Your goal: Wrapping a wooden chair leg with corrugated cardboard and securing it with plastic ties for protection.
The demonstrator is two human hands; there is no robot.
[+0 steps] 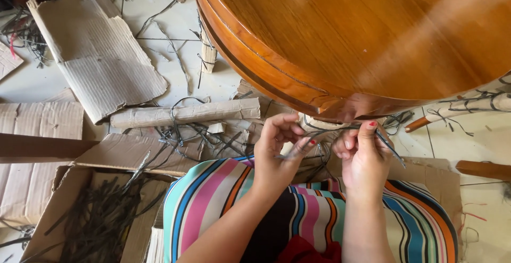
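Note:
A round polished wooden tabletop [362,34] fills the upper right, seen from above. Just below its rim, a paper-wrapped table leg [319,124] shows between my hands. My left hand [279,148] pinches a thin dark strap [391,148] against that wrapped leg. My right hand [364,159] grips the same strap on the other side, the strap's end sticking out to the right past my fingers. My lap, in striped multicoloured cloth [213,204], lies under both forearms.
Torn cardboard sheets [96,50] and a cardboard roll [186,115] lie on the tiled floor at left. An open carton [80,188] holds several cut dark straps [101,215]. Another wrapped, strapped leg [468,103] lies at right, with a wooden piece [481,168] below it.

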